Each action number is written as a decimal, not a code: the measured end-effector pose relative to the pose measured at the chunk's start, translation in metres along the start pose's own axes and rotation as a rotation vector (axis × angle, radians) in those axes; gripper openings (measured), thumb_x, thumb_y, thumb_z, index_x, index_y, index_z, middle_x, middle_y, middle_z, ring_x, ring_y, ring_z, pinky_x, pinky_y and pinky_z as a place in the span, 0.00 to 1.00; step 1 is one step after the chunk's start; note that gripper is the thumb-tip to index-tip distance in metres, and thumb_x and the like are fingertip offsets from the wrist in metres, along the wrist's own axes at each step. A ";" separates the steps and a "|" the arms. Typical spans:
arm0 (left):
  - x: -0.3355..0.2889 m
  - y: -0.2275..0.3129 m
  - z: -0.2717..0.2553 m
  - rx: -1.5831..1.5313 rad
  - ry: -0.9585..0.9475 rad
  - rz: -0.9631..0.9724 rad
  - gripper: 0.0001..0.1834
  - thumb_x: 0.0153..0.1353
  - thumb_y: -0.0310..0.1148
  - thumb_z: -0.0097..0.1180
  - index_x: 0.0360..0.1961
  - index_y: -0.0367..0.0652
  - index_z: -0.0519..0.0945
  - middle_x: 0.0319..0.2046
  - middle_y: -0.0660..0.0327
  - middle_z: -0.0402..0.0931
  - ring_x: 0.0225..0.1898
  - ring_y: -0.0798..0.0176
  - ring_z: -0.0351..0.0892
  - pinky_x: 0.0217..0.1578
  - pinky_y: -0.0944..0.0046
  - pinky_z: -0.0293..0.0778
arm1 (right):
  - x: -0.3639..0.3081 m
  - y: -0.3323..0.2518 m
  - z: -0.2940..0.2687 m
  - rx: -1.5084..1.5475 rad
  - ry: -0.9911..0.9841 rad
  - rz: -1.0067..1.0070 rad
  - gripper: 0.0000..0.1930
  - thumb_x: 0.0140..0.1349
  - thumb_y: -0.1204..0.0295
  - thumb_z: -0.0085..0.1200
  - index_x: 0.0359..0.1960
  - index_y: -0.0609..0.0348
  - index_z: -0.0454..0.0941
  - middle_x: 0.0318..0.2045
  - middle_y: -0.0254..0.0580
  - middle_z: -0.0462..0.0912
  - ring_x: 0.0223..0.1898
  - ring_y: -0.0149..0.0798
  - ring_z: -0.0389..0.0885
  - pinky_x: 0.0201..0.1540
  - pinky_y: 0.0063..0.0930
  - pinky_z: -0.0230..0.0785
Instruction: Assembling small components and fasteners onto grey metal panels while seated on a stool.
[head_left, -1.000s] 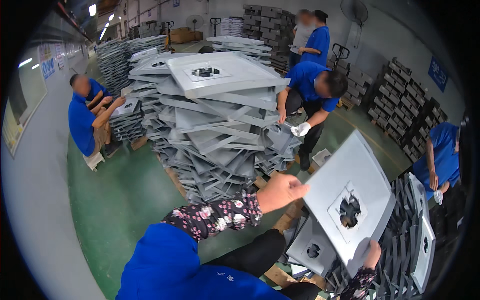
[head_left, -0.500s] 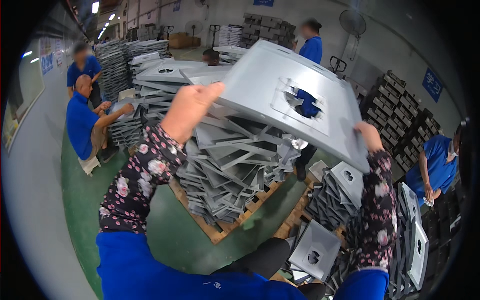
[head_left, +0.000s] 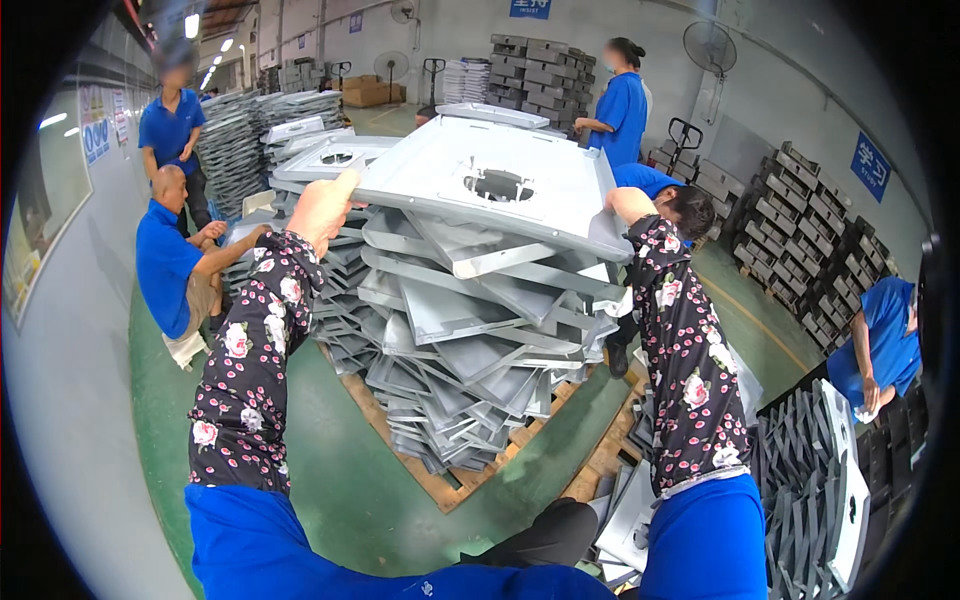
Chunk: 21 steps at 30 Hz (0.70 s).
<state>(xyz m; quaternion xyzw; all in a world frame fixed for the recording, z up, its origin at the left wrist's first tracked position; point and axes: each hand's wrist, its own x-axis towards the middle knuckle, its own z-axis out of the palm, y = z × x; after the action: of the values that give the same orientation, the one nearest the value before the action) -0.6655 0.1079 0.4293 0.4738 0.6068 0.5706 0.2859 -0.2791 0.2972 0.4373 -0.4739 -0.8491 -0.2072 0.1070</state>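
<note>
A square grey sheet-metal panel (head_left: 420, 165), with an irregular cut-out in its middle and a folded rim, lies nearly level across the top of a tall stack of similar panels (head_left: 465, 300). My left hand (head_left: 322, 212) grips its left near corner, thumb on the upper face. At the right edge my right hand (head_left: 630, 206) is closed around the rim, its fingers partly hidden. Both forearms wear dark floral sleeves. Whether the panel rests fully on the stack cannot be told.
A wooden pallet (head_left: 435, 490) carries the stack. More panels (head_left: 825, 480) stand at the lower right. One co-worker (head_left: 170, 270) sits at the left; another person (head_left: 690, 208) bends behind the stack's right side. Others stand further off. Dark stacked parts (head_left: 800, 230) fill the right background.
Both hands have brought the panel left and down, from a raised, tilted position to nearly level on the stack. A person's head and back now show behind its right side.
</note>
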 end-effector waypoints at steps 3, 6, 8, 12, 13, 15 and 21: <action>0.009 -0.006 0.004 0.049 -0.001 -0.008 0.23 0.49 0.47 0.44 0.21 0.34 0.75 0.08 0.73 0.53 0.08 0.75 0.47 0.10 0.70 0.43 | 0.005 0.003 0.012 -0.058 -0.039 -0.015 0.08 0.43 0.69 0.49 0.23 0.57 0.78 0.24 0.50 0.77 0.29 0.48 0.77 0.32 0.35 0.68; 0.016 -0.004 0.006 0.094 0.007 0.009 0.23 0.47 0.47 0.44 0.20 0.33 0.75 0.08 0.70 0.55 0.10 0.73 0.49 0.12 0.69 0.46 | 0.004 0.005 0.010 -0.114 -0.092 -0.045 0.08 0.42 0.69 0.51 0.24 0.57 0.78 0.25 0.49 0.78 0.31 0.47 0.77 0.34 0.35 0.68; 0.018 -0.008 0.005 0.120 0.014 0.040 0.23 0.46 0.46 0.44 0.17 0.33 0.75 0.12 0.64 0.62 0.15 0.69 0.59 0.19 0.68 0.55 | 0.003 -0.015 0.001 0.040 -0.069 0.287 0.11 0.41 0.68 0.52 0.26 0.59 0.78 0.28 0.52 0.77 0.34 0.49 0.76 0.37 0.34 0.68; 0.035 -0.008 0.016 0.195 -0.010 0.119 0.24 0.51 0.48 0.42 0.23 0.34 0.75 0.06 0.73 0.51 0.08 0.75 0.44 0.09 0.70 0.42 | -0.005 -0.014 -0.006 0.248 0.001 0.614 0.15 0.39 0.67 0.53 0.27 0.64 0.78 0.30 0.57 0.76 0.35 0.52 0.76 0.39 0.34 0.68; 0.038 -0.008 0.018 0.197 -0.019 0.124 0.24 0.51 0.48 0.42 0.23 0.34 0.75 0.06 0.73 0.51 0.08 0.75 0.44 0.09 0.70 0.42 | -0.007 -0.011 -0.004 0.227 -0.009 0.613 0.15 0.38 0.66 0.54 0.27 0.64 0.78 0.29 0.57 0.77 0.35 0.52 0.76 0.38 0.34 0.68; 0.033 -0.005 0.017 0.230 -0.024 0.069 0.24 0.51 0.49 0.41 0.23 0.35 0.76 0.06 0.72 0.51 0.07 0.75 0.45 0.09 0.70 0.42 | -0.011 -0.023 -0.015 0.246 -0.036 0.620 0.13 0.45 0.69 0.45 0.28 0.62 0.78 0.32 0.58 0.76 0.37 0.53 0.75 0.40 0.37 0.67; 0.044 -0.003 0.028 0.249 -0.019 0.032 0.25 0.51 0.49 0.41 0.23 0.35 0.76 0.07 0.72 0.50 0.07 0.73 0.45 0.09 0.70 0.43 | -0.020 -0.017 -0.007 0.222 0.094 0.513 0.14 0.40 0.66 0.52 0.25 0.64 0.78 0.27 0.58 0.76 0.36 0.51 0.75 0.40 0.34 0.67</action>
<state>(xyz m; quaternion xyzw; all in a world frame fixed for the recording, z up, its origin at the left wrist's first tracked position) -0.6580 0.1593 0.4294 0.5207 0.6625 0.4910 0.2213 -0.2830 0.2710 0.4318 -0.6487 -0.7129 -0.1008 0.2466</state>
